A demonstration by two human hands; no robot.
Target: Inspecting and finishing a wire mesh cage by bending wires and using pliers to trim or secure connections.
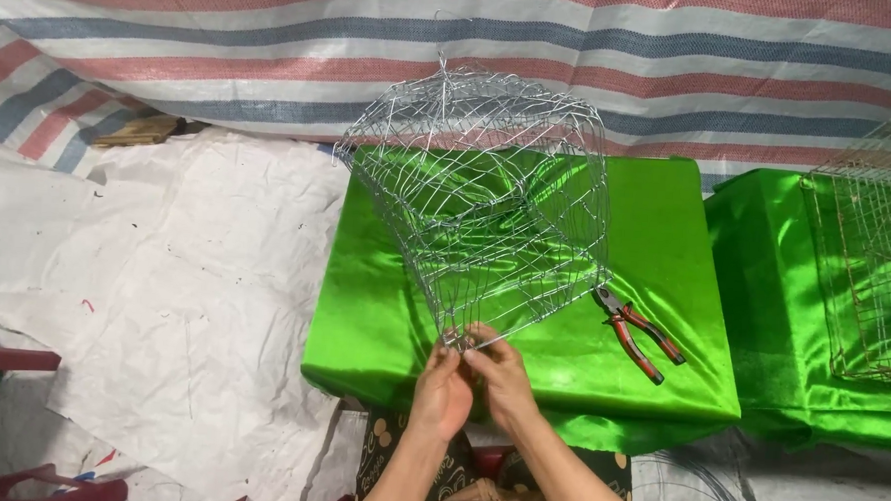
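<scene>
Silver wire mesh cage rises above my 2 hands on the green satin-covered bench; my left hand and right hand pinch its lower corner, red-handled pliers nearby right.

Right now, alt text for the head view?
Both hands, left hand and right hand, pinch the near edge of a silver wire-mesh basket tilted over a green satin-covered table. Red-handled pliers lie on the cloth to the right.

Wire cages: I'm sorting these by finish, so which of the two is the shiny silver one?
The domed wire cage that both hands pinch at its bottom edge is silver; the boxy cage at the right edge looks rusty brown.
</scene>
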